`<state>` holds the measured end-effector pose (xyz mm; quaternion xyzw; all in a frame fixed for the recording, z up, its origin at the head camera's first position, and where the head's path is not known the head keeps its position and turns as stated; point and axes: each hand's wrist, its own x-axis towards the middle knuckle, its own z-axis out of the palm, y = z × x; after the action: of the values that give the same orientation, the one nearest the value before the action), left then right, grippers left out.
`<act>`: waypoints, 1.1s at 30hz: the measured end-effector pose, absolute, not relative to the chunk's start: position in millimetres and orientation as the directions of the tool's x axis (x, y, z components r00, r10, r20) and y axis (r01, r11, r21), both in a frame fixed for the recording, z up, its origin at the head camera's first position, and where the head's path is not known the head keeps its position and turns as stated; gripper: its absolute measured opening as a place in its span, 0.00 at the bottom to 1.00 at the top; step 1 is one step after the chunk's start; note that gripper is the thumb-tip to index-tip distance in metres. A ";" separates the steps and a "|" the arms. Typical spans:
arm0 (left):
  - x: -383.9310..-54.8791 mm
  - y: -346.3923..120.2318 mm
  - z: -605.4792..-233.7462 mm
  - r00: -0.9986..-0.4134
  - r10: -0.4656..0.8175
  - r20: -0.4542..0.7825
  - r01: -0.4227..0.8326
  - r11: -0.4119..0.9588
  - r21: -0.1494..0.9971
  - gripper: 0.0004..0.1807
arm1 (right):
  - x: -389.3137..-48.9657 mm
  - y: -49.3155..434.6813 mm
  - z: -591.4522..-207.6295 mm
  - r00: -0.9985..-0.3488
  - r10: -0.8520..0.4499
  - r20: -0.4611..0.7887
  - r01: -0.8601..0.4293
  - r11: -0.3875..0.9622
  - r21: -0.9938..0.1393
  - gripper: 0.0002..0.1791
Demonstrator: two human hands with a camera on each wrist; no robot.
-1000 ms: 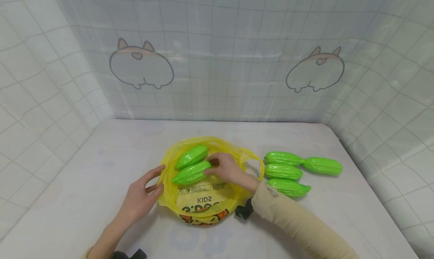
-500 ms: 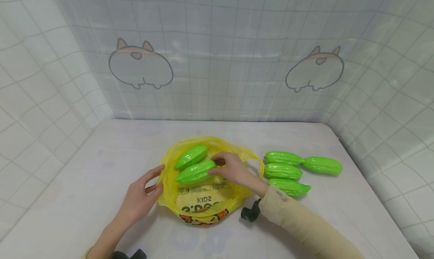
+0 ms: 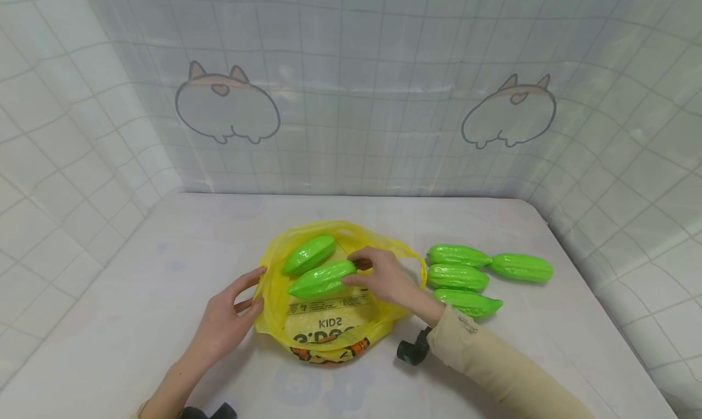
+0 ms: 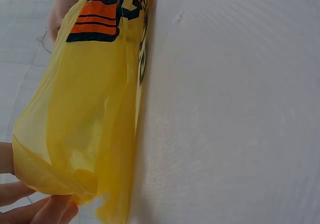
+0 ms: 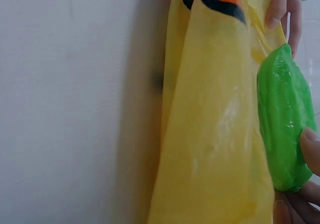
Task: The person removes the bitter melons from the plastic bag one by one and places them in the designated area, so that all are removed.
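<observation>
A yellow plastic bag (image 3: 334, 341) with dark print stands with its mouth spread wide. My right hand (image 3: 386, 279) pinches one end of a bright green, ridged bitter melon (image 3: 318, 281), thumb on its near side. In the right wrist view that bitter melon (image 5: 282, 119) shows beyond the bag's edge. A second bitter melon (image 3: 309, 254) lies in the bag's opening, behind the held one. On the left side of the bag, my left hand (image 3: 233, 315) holds the rim between thumb and fingers. The left wrist view has those fingers (image 4: 50, 209) at the bag's gathered edge.
Several more bitter melons (image 3: 457, 278) lie in a group on the white table (image 3: 554, 340), right of the bag. One of them (image 3: 521, 267) sits furthest right. A tiled-pattern curtain (image 3: 373, 102) closes off the back and sides.
My right hand has shifted a little to the right, drawing the pinched bitter melon with it and away from the second one. The left hand and the bag's left rim stay put.
</observation>
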<state>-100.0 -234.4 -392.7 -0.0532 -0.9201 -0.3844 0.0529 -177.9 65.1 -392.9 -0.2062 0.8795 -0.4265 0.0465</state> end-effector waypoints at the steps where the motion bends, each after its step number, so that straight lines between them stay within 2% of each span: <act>1: -99.8 -234.4 -392.7 -0.989 0.057 0.137 0.138 0.698 0.702 0.29 | -177.4 66.1 -393.1 -0.912 -0.395 0.107 -0.327 0.545 -0.772 0.27; 7: -100.5 -234.5 -393.8 -0.989 0.056 0.138 0.137 0.700 0.701 0.30 | -175.1 73.4 -392.8 -0.925 -0.353 0.139 -0.315 0.512 -0.799 0.26; 33: -101.3 -233.6 -396.7 -0.993 0.047 0.112 0.112 0.711 0.695 0.30 | -160.6 98.7 -390.9 -0.933 -0.300 0.200 -0.340 0.546 -0.766 0.25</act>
<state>-101.3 -233.6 -396.7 -0.0431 -0.9238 -0.3780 0.0432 -160.6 98.7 -390.9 -0.1819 0.8788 -0.4406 -0.0228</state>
